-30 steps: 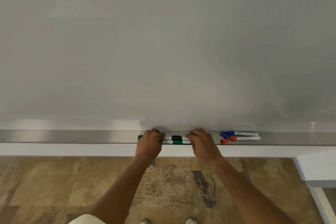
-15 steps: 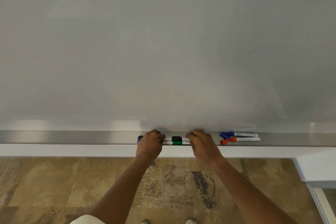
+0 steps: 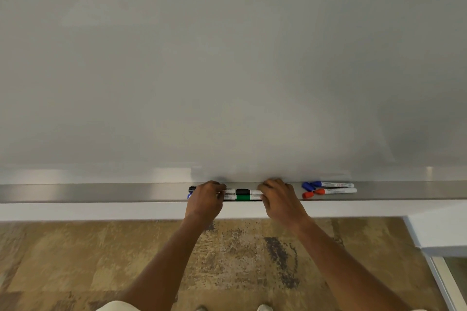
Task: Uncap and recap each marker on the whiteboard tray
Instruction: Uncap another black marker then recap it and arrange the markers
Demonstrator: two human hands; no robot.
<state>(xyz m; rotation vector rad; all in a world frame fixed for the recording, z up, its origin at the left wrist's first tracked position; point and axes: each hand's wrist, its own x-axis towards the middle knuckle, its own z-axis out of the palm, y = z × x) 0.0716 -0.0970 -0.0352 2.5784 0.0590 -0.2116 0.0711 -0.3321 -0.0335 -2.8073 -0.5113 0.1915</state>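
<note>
On the tray [image 3: 101, 192] below the whiteboard [image 3: 227, 58], mid-length: both hands down among a cluster of markers. Left hand [image 3: 204, 201] curled knuckles-up over the left part of the cluster; fingers bent around marker barrels, though which one it grips I cannot tell. A black end [image 3: 192, 188] and a blue end [image 3: 189, 196] poke out past its left side. Right hand [image 3: 279, 199] likewise curled, fingertips on the white barrels at the cluster's right; whether it clamps one or only presses on them is hidden under the knuckles.

Between the hands: a black cap [image 3: 242, 191] toward the tray's back edge and a green cap [image 3: 242, 198] toward its front edge, lying side by side, touching or nearly so. White printed barrels run off both ways under the fingers.

Further right along the tray, clear of the right hand: a blue marker [image 3: 331, 184] near the back edge, a red marker [image 3: 333, 191] just in front of it, both lying lengthwise, colored ends pointing left. A loose blue cap [image 3: 307, 186] sits just left of the blue marker's end, and a loose red cap [image 3: 307, 194] left of the red one (each looks separate from its barrel, angled slightly off the line).

Tray is brushed metal, running full width. Mottled brown floor [image 3: 75, 260] beneath; shoe tips [image 3: 264, 307] at the bottom edge of view.
</note>
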